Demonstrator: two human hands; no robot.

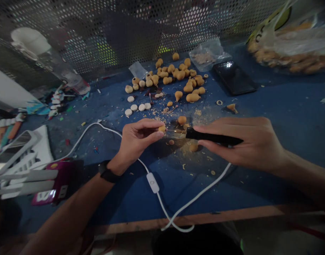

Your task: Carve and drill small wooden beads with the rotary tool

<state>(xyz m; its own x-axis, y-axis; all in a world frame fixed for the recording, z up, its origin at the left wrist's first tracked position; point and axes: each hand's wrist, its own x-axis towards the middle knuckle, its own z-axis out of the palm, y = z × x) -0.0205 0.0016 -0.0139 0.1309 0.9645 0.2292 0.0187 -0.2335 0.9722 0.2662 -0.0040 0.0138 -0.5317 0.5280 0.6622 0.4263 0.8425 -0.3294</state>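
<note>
- At the far left edge I can see a white slatted plastic piece and a magenta packet, with coloured scraps beyond them on the blue-painted workbench.
- A white cable crosses the bench under the left wrist to an inline switch, then loops toward the right hand. If it snags on the wrist strap, it could tug the tool off line.
- Pale wooden discs lie in a loose group ahead of the left hand.
- The left hand is nearly closed, pinching a small tan bead between thumb and fingertips. With so little of the bead exposed, a slip could put the bit into the fingers.
- A brass bit reaches right up to the bead, but I cannot tell whether it is touching.
- The right hand is curled around a black pen-style rotary tool, gripping it firmly. A bit skating on the curved bead could make it jump.
- Tan gourd-shaped beads are heaped further up the bench, with sawdust scattered below them.
- At the far right are a black smartphone and a clear plastic bag of tan pieces.
</note>
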